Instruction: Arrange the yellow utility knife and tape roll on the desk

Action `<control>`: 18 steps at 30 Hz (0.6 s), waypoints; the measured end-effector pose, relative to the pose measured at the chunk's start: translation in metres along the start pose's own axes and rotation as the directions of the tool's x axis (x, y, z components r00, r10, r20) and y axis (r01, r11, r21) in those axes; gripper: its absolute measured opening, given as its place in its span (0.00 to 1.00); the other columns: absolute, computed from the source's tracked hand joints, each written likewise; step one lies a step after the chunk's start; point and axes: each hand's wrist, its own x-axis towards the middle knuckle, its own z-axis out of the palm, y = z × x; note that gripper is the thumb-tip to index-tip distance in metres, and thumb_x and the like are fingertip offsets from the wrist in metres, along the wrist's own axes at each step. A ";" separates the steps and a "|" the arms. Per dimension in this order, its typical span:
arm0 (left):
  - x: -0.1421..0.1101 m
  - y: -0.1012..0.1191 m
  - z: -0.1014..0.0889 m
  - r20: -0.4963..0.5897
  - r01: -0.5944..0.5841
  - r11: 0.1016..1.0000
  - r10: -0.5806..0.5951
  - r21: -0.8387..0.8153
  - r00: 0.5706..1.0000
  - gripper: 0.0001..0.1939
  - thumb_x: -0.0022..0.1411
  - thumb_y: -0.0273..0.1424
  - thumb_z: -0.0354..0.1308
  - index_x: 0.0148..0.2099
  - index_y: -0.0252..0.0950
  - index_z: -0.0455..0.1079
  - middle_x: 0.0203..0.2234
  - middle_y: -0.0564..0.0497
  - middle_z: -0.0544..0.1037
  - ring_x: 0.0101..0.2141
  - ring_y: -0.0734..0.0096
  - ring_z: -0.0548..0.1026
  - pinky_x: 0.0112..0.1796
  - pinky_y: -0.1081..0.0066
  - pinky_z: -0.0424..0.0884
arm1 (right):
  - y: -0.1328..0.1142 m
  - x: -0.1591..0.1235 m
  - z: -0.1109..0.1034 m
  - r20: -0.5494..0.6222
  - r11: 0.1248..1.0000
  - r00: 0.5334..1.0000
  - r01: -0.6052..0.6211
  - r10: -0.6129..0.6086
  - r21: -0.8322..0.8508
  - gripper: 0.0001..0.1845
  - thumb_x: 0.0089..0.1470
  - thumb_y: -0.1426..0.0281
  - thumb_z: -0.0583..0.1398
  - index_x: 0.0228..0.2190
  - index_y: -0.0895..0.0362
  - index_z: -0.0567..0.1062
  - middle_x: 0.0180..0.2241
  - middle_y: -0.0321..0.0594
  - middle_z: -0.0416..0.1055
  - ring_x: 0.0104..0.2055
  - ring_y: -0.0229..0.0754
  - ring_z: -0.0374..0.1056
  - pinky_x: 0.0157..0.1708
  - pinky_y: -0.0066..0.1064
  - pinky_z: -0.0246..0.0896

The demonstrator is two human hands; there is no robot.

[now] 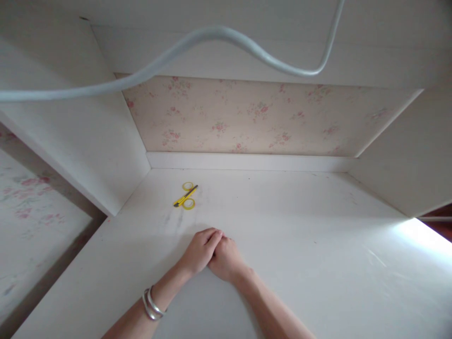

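Observation:
My left hand [202, 249] and my right hand [228, 259] rest together on the white tabletop [282, 245], clasped with the fingers closed. The left thumb lies over the top of the right hand, and some of the fingers are hidden between them. No object shows in either hand. Beyond them, a little to the left, lies a yellow and black utility knife [185, 196], slanting up to the right. One thin roll of yellow tape [188, 186] lies just behind the knife, and a second roll of yellow tape [189, 204] lies in front of it.
A white side panel [84, 155] stands at the left and another panel [399, 155] at the right. Flowered wallpaper [247, 117] covers the back above a low white strip [247, 162]. A white cable [219, 33] hangs across the upper view.

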 end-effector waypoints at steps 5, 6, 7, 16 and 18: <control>-0.001 0.001 0.000 -0.001 0.004 1.000 -0.004 -0.004 1.000 0.17 0.65 0.35 0.43 0.32 0.36 0.71 0.28 0.51 0.76 0.33 0.70 0.72 0.36 0.74 0.64 | 0.000 0.000 -0.001 -0.005 1.000 1.000 -0.012 0.012 -0.009 0.20 0.41 0.76 0.54 0.39 0.61 0.75 0.37 0.48 0.75 0.38 0.48 0.71 0.35 0.30 0.63; -0.001 0.002 0.000 -0.002 0.004 1.000 -0.004 -0.001 1.000 0.17 0.65 0.35 0.43 0.32 0.36 0.71 0.29 0.51 0.76 0.33 0.70 0.72 0.36 0.74 0.64 | 0.000 0.000 -0.001 -0.007 1.000 1.000 -0.009 0.009 -0.008 0.20 0.41 0.76 0.54 0.39 0.61 0.75 0.37 0.48 0.75 0.38 0.48 0.71 0.35 0.30 0.63; -0.001 0.002 0.000 -0.002 0.002 1.000 -0.002 0.002 1.000 0.17 0.65 0.35 0.43 0.33 0.36 0.71 0.29 0.51 0.76 0.33 0.70 0.72 0.36 0.74 0.64 | 0.000 0.000 -0.001 -0.008 1.000 1.000 -0.006 0.006 -0.005 0.20 0.41 0.76 0.54 0.39 0.61 0.75 0.37 0.48 0.75 0.38 0.47 0.71 0.35 0.30 0.63; -0.001 0.001 0.001 -0.011 -0.007 1.000 0.007 0.009 1.000 0.18 0.65 0.35 0.42 0.33 0.35 0.71 0.28 0.50 0.76 0.32 0.70 0.72 0.36 0.73 0.64 | -0.002 0.000 -0.003 0.010 1.000 1.000 -0.013 0.013 0.005 0.20 0.41 0.77 0.54 0.39 0.61 0.75 0.38 0.48 0.75 0.39 0.48 0.71 0.36 0.30 0.63; -0.001 0.001 0.001 -0.010 -0.006 1.000 0.006 0.008 1.000 0.18 0.65 0.35 0.42 0.33 0.35 0.71 0.28 0.51 0.76 0.32 0.70 0.72 0.36 0.73 0.64 | -0.002 0.000 -0.004 0.015 1.000 1.000 -0.019 0.019 0.002 0.21 0.41 0.77 0.54 0.39 0.60 0.75 0.38 0.48 0.75 0.39 0.47 0.71 0.35 0.30 0.63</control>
